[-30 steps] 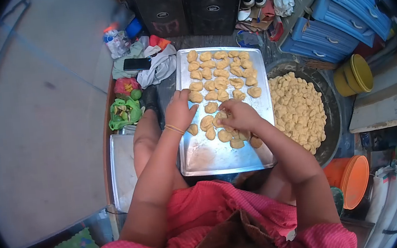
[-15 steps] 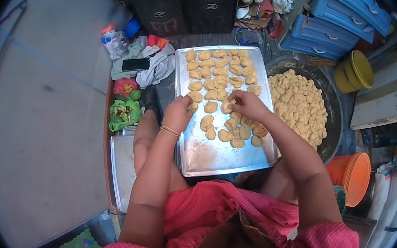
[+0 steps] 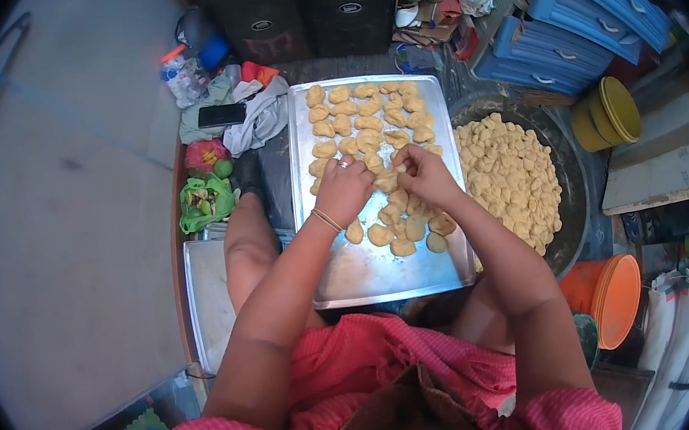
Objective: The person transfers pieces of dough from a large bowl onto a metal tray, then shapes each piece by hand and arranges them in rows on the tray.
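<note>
A metal tray (image 3: 360, 285) lies across my lap with several rows of pale dough pieces (image 3: 368, 122) on it and a looser cluster nearer me. Over the tray's middle, my left hand (image 3: 347, 188) has its fingers bent down at the left side of a dough piece (image 3: 386, 180). My right hand (image 3: 426, 174) pinches the right side of that same piece. The left fingertips are partly hidden behind the hand. A wide dark basin (image 3: 570, 183) to the right holds a big heap of dough pieces (image 3: 509, 181).
Left of the tray are a phone (image 3: 221, 115) on cloths, a green bag (image 3: 205, 201) and another tray (image 3: 207, 301). At the right stand a yellow bucket (image 3: 605, 116), an orange bucket (image 3: 605, 301) and blue drawers (image 3: 554, 54). Black speakers (image 3: 307, 17) stand behind.
My left hand has moved right, from the tray's left column to the middle, beside my right hand. My right hand stays near the same dough. The whole view has shifted slightly.
</note>
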A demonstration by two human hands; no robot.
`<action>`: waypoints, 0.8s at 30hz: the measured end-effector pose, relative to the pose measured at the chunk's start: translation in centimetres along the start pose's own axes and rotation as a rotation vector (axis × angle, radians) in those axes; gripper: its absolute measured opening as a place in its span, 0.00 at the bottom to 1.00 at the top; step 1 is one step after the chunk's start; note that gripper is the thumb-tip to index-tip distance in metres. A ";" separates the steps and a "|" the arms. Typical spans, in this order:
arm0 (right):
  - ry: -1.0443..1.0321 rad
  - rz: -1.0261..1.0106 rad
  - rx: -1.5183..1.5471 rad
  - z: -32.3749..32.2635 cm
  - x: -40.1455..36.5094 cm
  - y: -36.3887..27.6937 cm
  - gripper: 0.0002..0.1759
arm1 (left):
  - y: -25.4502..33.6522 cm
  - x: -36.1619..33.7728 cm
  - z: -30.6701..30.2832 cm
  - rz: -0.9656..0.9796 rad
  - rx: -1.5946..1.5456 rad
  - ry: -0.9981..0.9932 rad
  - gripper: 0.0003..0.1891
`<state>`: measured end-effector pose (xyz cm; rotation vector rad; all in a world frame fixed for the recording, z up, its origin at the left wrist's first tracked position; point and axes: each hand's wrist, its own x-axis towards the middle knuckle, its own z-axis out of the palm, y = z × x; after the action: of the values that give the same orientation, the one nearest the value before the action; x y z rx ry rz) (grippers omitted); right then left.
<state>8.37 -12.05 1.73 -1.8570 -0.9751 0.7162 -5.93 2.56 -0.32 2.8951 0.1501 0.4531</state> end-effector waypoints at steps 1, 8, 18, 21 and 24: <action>0.028 -0.004 0.093 -0.6 0.1 0.1 0.12 | -0.1 0.1 0.1 -0.018 0.035 -0.044 0.05; -0.162 0.063 0.644 -2.1 -0.3 -1.2 0.15 | 2.0 0.5 -2.6 -0.162 -0.585 0.032 0.18; -0.184 0.015 0.431 -0.4 -0.9 -2.4 0.19 | 1.5 0.2 -0.9 -0.454 -1.276 0.033 0.18; -0.036 0.025 0.470 -1.4 -0.2 -1.9 0.13 | 0.9 0.5 -1.0 -0.460 -1.118 0.037 0.14; 0.137 -0.054 0.526 -3.0 0.1 -1.3 0.12 | 0.0 0.7 -1.3 -0.507 -1.067 0.037 0.11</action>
<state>10.40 -12.91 4.17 -1.3926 -0.6647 0.7204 -5.66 2.86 1.09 1.7236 0.4641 0.3350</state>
